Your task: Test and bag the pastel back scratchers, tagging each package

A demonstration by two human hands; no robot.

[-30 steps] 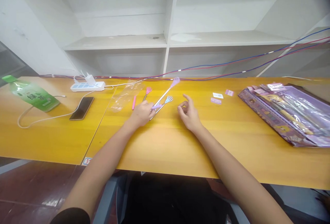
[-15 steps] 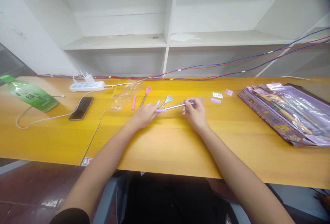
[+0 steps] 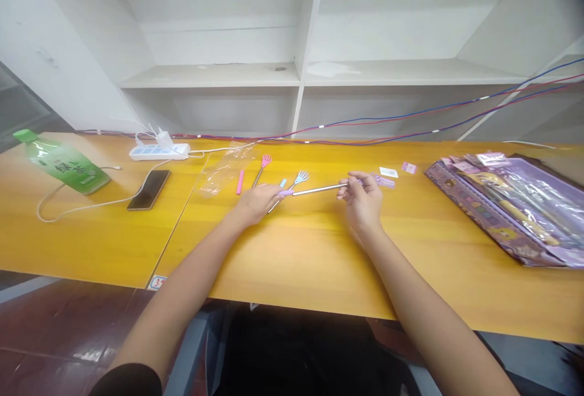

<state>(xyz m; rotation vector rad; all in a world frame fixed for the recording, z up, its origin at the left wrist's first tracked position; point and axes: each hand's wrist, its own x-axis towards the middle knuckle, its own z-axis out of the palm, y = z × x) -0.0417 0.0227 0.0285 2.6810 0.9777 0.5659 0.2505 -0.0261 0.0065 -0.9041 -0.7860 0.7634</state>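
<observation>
A telescopic back scratcher with a purple grip and a silver rod (image 3: 317, 190) stretches between my two hands above the table. My left hand (image 3: 260, 204) is closed on its purple grip end. My right hand (image 3: 364, 201) is closed round the other end, hiding most of the purple head. Beneath the left hand lies a blue-headed back scratcher (image 3: 301, 177), its rod partly covered; a light blue piece (image 3: 283, 183) is beside it. Farther left are a pink-headed back scratcher (image 3: 266, 160) and a separate pink grip (image 3: 239, 182).
Clear plastic wrapping (image 3: 223, 171) lies left of the pink pieces. A phone (image 3: 148, 190), a power strip (image 3: 159, 152) with cables and a green bottle (image 3: 68, 165) are farther left. Small cards (image 3: 388, 172) and a purple box (image 3: 493, 213) with wrapped items lie right. Cables run along the back.
My right hand, empty a second ago, has taken hold of the purple scratcher's head end and moved right. The scratcher has swung to nearly level, with more of its silver rod showing between my hands.
</observation>
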